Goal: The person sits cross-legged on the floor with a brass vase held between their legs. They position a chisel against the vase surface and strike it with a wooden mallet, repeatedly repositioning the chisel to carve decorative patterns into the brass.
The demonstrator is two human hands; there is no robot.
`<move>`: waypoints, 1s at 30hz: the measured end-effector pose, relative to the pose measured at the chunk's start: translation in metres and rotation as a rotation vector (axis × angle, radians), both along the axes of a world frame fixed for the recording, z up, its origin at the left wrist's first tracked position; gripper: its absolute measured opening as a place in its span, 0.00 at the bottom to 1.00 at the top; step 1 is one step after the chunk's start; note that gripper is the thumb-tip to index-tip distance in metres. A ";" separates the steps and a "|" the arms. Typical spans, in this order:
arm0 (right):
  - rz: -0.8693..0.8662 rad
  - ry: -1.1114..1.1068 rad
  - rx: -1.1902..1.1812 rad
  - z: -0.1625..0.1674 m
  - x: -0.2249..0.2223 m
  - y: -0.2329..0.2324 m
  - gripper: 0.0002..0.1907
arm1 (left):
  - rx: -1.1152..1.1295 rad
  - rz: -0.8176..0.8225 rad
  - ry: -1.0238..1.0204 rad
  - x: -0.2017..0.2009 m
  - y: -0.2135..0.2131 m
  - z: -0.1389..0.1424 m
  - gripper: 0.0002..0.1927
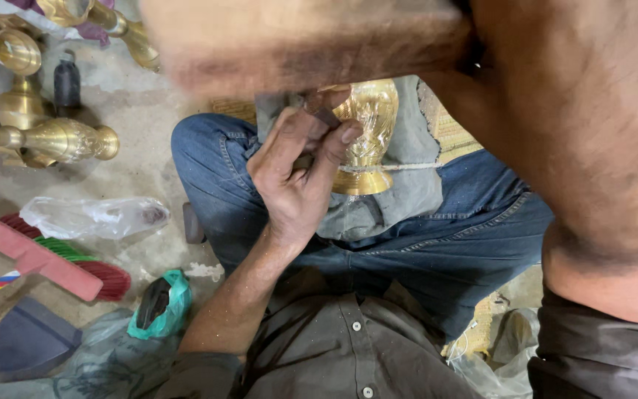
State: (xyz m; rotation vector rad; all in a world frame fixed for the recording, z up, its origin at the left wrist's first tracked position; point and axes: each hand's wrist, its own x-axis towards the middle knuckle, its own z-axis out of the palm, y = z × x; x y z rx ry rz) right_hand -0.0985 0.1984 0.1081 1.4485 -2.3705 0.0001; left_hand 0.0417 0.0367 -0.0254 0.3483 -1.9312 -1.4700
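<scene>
My left grip (300, 174) pinches a small dark tool (324, 114) against the brass cup (367, 133) lying on the grey cloth (407, 177) in my lap; my right arm (555, 111) crosses blurred above, its grip out of view. Best keep the tool steady and the cup braced. One cup in my lap, roughly four brass pieces (53, 137) on the floor (134, 111).

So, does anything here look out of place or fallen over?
Yes. A brass vase lies tipped on its side on the floor at the left, while others nearby stand upright. The brass vessel in the lap, beside the left hand, looks undamaged.
</scene>
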 end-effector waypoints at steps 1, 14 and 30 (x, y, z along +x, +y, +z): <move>-0.002 0.010 0.006 -0.002 0.000 0.001 0.13 | -0.043 0.008 0.020 0.000 0.000 0.001 0.12; 0.092 0.050 -0.069 0.000 -0.001 -0.010 0.14 | -0.102 0.065 0.040 0.003 0.003 -0.007 0.10; 0.080 -0.005 -0.079 0.007 0.006 -0.006 0.16 | -0.049 -0.001 0.071 0.002 0.001 -0.001 0.09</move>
